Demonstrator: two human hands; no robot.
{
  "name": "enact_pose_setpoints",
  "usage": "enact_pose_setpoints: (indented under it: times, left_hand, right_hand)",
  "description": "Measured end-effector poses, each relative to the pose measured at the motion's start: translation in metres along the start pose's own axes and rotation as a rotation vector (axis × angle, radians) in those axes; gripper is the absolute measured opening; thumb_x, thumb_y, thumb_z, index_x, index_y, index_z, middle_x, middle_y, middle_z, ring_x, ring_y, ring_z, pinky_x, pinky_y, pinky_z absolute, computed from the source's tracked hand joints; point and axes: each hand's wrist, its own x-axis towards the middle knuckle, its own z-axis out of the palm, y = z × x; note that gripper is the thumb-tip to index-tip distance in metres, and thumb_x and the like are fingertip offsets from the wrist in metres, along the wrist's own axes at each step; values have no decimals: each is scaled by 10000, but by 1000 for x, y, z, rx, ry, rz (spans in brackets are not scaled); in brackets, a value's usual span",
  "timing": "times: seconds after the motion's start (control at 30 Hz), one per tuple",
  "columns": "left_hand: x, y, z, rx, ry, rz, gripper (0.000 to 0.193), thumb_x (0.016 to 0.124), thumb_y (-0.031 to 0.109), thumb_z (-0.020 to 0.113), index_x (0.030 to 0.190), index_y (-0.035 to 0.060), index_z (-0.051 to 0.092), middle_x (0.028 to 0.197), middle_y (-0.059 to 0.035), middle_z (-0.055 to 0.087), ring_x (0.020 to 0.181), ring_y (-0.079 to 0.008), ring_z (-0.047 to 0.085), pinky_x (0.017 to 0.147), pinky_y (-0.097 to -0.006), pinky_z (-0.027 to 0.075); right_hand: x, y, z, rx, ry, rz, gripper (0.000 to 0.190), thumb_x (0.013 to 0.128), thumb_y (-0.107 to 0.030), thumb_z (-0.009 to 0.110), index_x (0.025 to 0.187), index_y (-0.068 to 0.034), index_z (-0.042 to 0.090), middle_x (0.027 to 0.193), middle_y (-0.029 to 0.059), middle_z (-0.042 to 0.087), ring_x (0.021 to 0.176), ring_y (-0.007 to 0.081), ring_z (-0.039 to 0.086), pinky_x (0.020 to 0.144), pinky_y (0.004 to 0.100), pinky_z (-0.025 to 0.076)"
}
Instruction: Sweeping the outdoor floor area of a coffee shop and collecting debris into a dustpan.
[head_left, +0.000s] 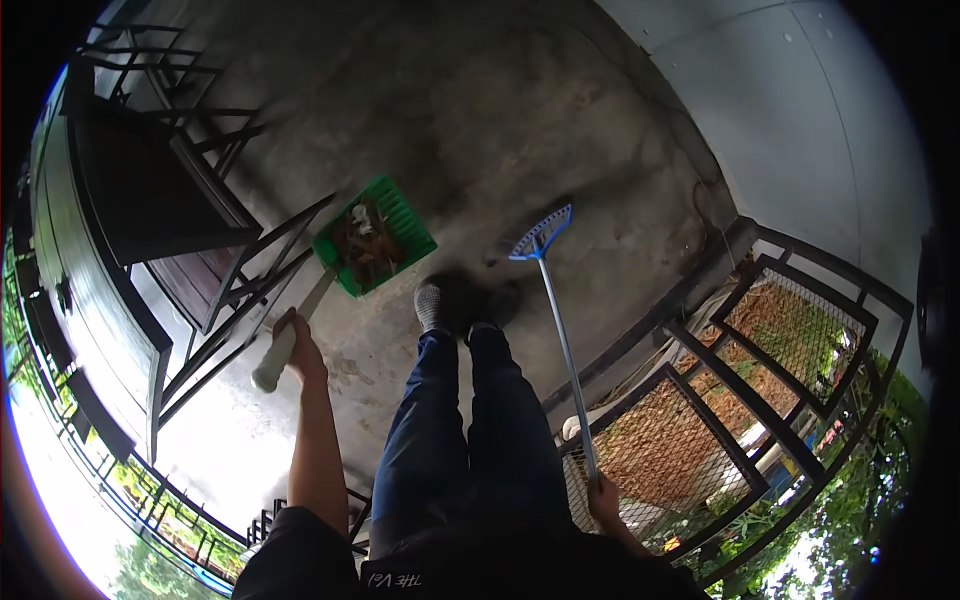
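My left hand (302, 346) grips the pale handle (276, 361) of a green plastic dustpan (409, 229). Dry leaves and a whitish scrap, a small heap of litter (369, 247), lie inside the pan. My right hand (604, 498) is closed around the upper part of a grey metal pole (568, 349). At the pole's far end is a blue, fan-shaped slotted head (541, 231), like that of a broom or rake; its bristles or tines are not clear. This head is ahead of my feet and to the right of the dustpan, apart from it.
A concrete floor (480, 142) spreads ahead. Dark metal-framed tables (161, 187) and chair-like frames line the left. A black railing with mesh panels (667, 442) runs along the right, meeting a grey wall (810, 112). My shoes (430, 304) are between the two tools.
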Motion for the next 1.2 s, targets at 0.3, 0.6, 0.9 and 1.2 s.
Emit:
enact_pose_setpoints:
  times: [0.3, 0.6, 0.9, 1.2]
  left_hand:
    - [-45, 26, -1, -74, 144, -130, 222, 865, 156, 593, 1067, 70, 563, 1048, -48, 562, 901, -163, 526, 738, -302, 458]
    - [-55, 69, 13, -166, 172, -164, 241, 850, 195, 590, 1070, 100, 567, 1062, -24, 564, 982, -183, 527, 782, -363, 467]
    - [-72, 83, 12, -181, 187, -92, 242, 881, 186, 576, 1100, 83, 564, 1090, -45, 568, 975, -161, 524, 813, -321, 471]
    - [-48, 65, 6, -153, 106, -218, 284, 878, 193, 596, 1134, 83, 542, 1149, -65, 556, 1064, -202, 514, 879, -361, 465]
  right_hand:
    - [223, -137, -8, 46, 120, -478, 311, 901, -287, 524, 796, 5, 552, 655, 216, 552, 656, 434, 547, 553, 451, 416]
    - [187, -66, -59, -56, 14, -448, 257, 910, -258, 520, 886, -5, 561, 739, 239, 598, 732, 444, 571, 583, 481, 443]
    - [199, -65, -31, -10, -24, -390, 236, 902, -228, 516, 886, 0, 575, 708, 230, 578, 705, 446, 561, 568, 449, 440]
    - [307, -342, -18, -139, 74, -604, 327, 920, -268, 487, 806, 22, 586, 771, 249, 596, 771, 442, 565, 612, 473, 434]
